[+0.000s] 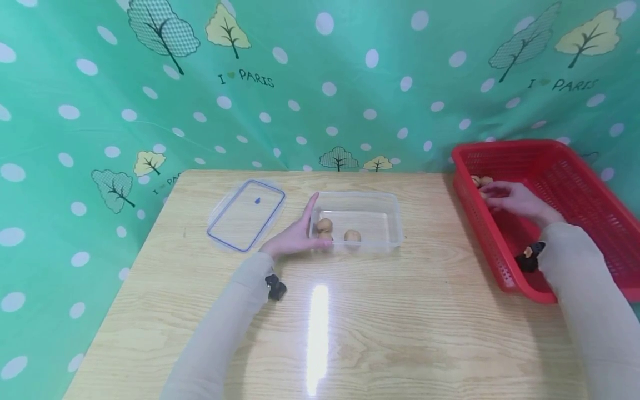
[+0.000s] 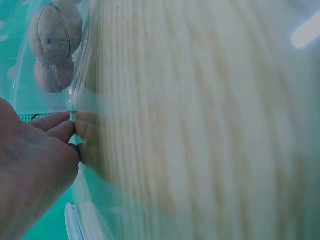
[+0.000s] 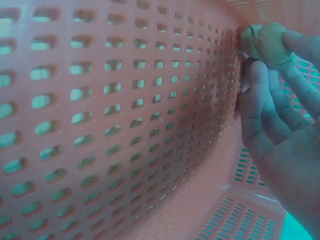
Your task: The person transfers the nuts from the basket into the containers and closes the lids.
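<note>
My left hand (image 1: 295, 238) rests against the left end of a clear plastic container (image 1: 397, 222), thumb along its front wall and fingers spread up the left side. Inside that container lie three walnuts (image 1: 352, 236), two of them stacked close by the thumb. In the left wrist view, walnuts (image 2: 56, 30) show through the clear wall above my fingertips. Over on the right, my right hand (image 1: 520, 201) reaches into a red perforated basket (image 1: 530, 289). The right wrist view has its thumb and fingers pinching a walnut (image 3: 274, 46) near the basket wall, beside another walnut (image 3: 249, 42).
A clear lid (image 1: 247, 214) with a blue seal lies left of the container on the wooden table (image 1: 390, 333). Behind the table hangs a green dotted curtain (image 1: 300, 111). The basket's raised rim stands along the table's right side.
</note>
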Available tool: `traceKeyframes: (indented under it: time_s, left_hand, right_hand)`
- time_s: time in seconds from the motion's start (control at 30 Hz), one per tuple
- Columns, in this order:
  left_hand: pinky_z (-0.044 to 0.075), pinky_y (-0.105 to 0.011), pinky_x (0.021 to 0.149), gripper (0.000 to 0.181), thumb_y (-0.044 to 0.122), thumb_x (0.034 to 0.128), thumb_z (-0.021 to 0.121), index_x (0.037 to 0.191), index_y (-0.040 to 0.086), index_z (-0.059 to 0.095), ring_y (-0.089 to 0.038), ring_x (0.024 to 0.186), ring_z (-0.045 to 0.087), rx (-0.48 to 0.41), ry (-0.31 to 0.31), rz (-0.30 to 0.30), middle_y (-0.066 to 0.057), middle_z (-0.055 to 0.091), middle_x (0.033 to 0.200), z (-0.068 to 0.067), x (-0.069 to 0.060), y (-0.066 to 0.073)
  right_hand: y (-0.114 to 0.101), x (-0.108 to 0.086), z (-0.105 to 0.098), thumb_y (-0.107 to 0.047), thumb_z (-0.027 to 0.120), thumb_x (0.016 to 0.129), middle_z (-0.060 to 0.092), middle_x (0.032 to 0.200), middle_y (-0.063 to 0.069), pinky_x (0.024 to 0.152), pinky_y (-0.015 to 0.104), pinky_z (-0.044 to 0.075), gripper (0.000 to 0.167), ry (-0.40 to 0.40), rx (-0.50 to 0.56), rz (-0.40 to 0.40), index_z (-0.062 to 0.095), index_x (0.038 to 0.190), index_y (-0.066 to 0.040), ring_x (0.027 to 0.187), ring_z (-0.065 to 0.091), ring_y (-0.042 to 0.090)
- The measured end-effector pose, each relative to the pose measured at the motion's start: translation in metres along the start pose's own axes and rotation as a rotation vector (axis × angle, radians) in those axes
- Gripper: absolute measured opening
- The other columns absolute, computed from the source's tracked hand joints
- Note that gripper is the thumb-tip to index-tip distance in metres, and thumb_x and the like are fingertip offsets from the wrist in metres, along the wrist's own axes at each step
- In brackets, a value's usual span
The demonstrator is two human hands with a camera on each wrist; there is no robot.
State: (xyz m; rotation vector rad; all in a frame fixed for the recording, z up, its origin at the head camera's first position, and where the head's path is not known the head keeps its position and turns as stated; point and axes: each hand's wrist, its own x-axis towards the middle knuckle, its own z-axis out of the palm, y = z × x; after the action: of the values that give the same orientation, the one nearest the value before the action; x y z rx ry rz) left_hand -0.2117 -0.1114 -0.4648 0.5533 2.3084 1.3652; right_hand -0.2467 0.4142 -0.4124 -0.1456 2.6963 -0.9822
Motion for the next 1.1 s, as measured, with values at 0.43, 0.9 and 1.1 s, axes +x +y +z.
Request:
traceKeyframes:
  time_s: [0.43, 0.9, 1.1]
  left_hand:
    - [0.031, -0.054, 0.106, 0.122, 0.034, 0.0791, 0.081, 0.145, 0.051, -0.020, -0.042, 0.129, 0.040, -0.016, 0.001, 0.005, -0.026, 0.011, 0.156, 0.001, -0.001, 0.002]
    - [0.030, -0.055, 0.107, 0.119, 0.023, 0.0834, 0.077, 0.152, 0.027, -0.021, -0.047, 0.131, 0.035, -0.017, -0.056, -0.008, -0.034, 0.009, 0.153, -0.005, -0.013, 0.034]
    - [0.028, -0.057, 0.107, 0.119, 0.023, 0.0837, 0.077, 0.152, 0.027, -0.021, -0.049, 0.131, 0.033, -0.019, -0.049, -0.007, -0.033, 0.008, 0.153, -0.005, -0.014, 0.031]
  right_hand:
    - [-0.005, -0.001, -0.008, -0.031, 0.065, 0.093, 0.055, 0.124, 0.028, 0.073, 0.030, 0.053, 0.063, 0.025, -0.015, 0.010, 0.042, 0.140, 0.004, 0.094, 0.062, 0.021]
    - [-0.029, -0.015, -0.023, -0.040, 0.069, 0.088, 0.047, 0.129, 0.024, 0.069, 0.044, 0.056, 0.072, 0.086, -0.022, 0.033, 0.039, 0.142, -0.004, 0.110, 0.045, 0.038]
    - [-0.046, -0.019, -0.029, -0.042, 0.069, 0.088, 0.047, 0.130, 0.023, 0.068, 0.042, 0.056, 0.073, 0.092, -0.022, 0.030, 0.039, 0.142, -0.005, 0.108, 0.046, 0.036]
